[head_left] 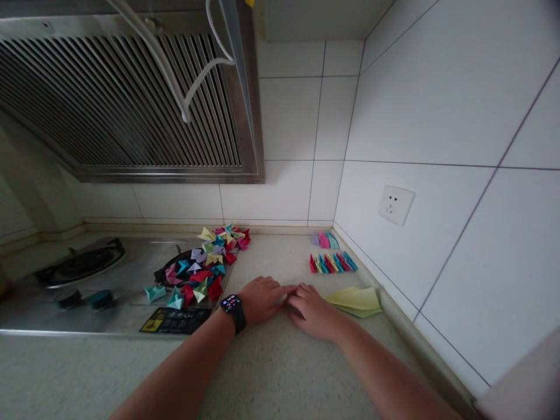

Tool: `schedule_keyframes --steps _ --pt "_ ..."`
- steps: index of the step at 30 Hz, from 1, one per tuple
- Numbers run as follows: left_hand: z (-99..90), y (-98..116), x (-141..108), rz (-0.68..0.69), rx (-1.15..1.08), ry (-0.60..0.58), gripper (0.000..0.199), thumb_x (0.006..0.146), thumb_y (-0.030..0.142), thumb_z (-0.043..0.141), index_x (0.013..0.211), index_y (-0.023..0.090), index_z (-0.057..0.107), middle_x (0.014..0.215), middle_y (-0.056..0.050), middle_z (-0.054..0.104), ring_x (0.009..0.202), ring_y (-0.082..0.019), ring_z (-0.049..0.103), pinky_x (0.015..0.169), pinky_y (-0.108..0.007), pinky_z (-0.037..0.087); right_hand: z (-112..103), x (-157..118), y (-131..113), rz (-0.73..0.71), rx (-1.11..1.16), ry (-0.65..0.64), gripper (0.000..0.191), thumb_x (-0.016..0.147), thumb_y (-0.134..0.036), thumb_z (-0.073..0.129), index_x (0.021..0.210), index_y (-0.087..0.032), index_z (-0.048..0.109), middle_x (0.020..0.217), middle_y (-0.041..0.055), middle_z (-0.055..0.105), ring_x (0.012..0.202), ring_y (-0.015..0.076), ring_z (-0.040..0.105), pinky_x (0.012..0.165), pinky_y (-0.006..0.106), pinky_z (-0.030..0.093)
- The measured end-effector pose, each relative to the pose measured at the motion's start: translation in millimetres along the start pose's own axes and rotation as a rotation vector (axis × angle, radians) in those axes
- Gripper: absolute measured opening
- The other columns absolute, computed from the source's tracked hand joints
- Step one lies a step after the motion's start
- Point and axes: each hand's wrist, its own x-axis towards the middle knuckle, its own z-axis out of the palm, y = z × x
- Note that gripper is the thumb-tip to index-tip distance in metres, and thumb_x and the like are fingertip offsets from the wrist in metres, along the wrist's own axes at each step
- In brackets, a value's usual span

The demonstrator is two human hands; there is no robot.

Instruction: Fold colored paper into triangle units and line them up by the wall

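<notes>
My left hand point(261, 299), with a black smartwatch point(234, 311) on its wrist, rests on the countertop with its fingers bent and the index finger reaching right. Against its fingertips lies my right hand point(312, 310), fingers curled down and pressed together. Whatever is under or between the fingertips is hidden; I cannot make it out. Just right of my right hand is a small stack of pale yellow paper sheets point(356, 300). Beyond it stands a row of folded paper pieces point(333, 262) in red, yellow and blue, with a smaller folded group point(325, 240) behind.
A heap of colourful folded paper shapes point(205, 265) covers the right burner of the gas stove point(131, 291) and spills onto the counter. A range hood point(175, 172) with a white cable point(186, 111) hangs above. The tiled wall at right carries a socket point(396, 205).
</notes>
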Motion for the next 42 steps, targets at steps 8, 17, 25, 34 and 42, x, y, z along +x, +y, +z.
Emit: schedule_keyframes --steps 8,17,25,34,42 --pt "-1.6 3.4 -0.4 -0.022 -0.003 0.002 0.052 0.087 0.028 0.046 0.136 0.027 0.031 0.104 -0.007 0.062 0.095 -0.022 0.056 0.084 -0.035 0.042 4.7 3.2 -4.9 -0.014 -0.123 0.018 0.021 0.085 -0.025 0.053 0.101 -0.016 0.062 0.105 0.0113 0.059 0.105 0.0237 0.045 0.094 0.039 0.033" --pt "4.6 1.2 -0.3 -0.023 0.008 0.052 0.051 0.086 0.026 0.046 0.135 0.026 0.034 0.104 -0.006 0.063 0.094 -0.022 0.057 0.082 -0.035 0.042 8.1 4.1 -3.6 -0.013 -0.130 0.020 0.025 0.083 -0.023 0.054 0.106 -0.015 0.061 0.107 0.0115 0.058 0.107 0.0251 0.045 0.095 0.041 0.033" --pt "-0.1 2.1 -0.7 -0.022 0.042 0.024 0.057 0.082 0.025 0.051 0.136 0.027 0.032 0.103 -0.005 0.062 0.094 -0.022 0.056 0.082 -0.035 0.041 5.9 3.5 -0.4 -0.051 -0.081 0.026 0.019 0.083 -0.021 0.055 0.100 -0.015 0.063 0.103 0.0103 0.060 0.104 0.0236 0.045 0.093 0.039 0.034" --pt "-10.5 -1.2 -2.8 -0.045 0.068 0.045 0.049 0.086 0.028 0.049 0.133 0.028 0.038 0.102 -0.005 0.061 0.095 -0.021 0.054 0.084 -0.035 0.039 -5.9 1.9 4.2 -0.065 0.042 0.064 0.011 0.084 -0.019 0.054 0.090 -0.018 0.064 0.089 0.0065 0.059 0.092 0.0205 0.051 0.085 0.036 0.038" --pt "-6.2 -16.1 -5.9 -0.042 0.057 0.059 0.027 0.087 0.028 0.047 0.112 0.026 0.058 0.097 -0.004 0.063 0.092 -0.019 0.054 0.082 -0.034 0.039 -20.1 -3.5 18.9 -0.014 0.176 0.112 0.016 0.087 -0.019 0.048 0.085 -0.019 0.064 0.083 0.0051 0.062 0.082 0.0180 0.055 0.078 0.031 0.041"
